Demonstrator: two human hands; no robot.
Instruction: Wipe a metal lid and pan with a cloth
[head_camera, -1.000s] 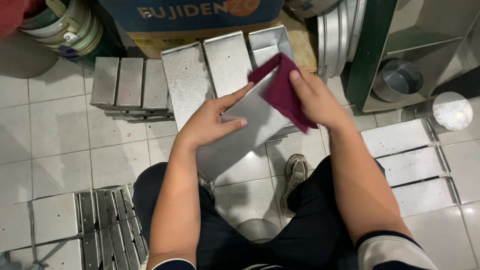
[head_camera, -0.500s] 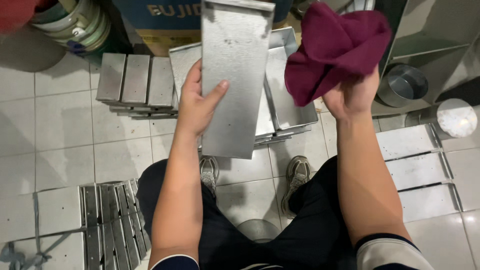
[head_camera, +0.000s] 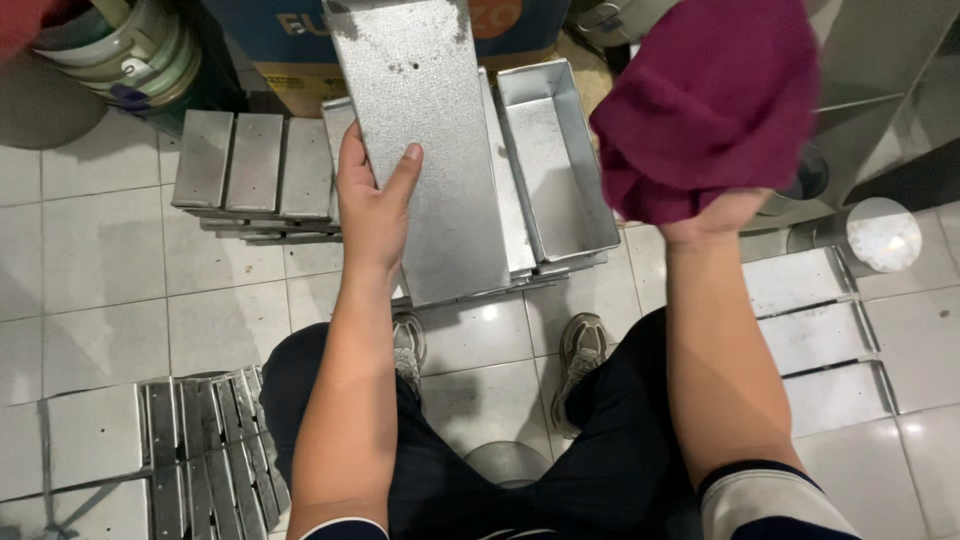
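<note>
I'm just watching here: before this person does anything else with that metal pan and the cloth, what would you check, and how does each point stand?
1. Left hand grips the raised metal pan firmly: ok, thumb across its face.
2. Right hand has the maroon cloth: ok, bunched in the fist.
3. Cloth clear of the pan: ok, they are apart.
4. Pan surface clean: cannot tell, small dark specks near the top.
5. Open pan on the floor stack sits steady: ok, lying flat.
6. Feet clear of floor pans: ok.
</note>
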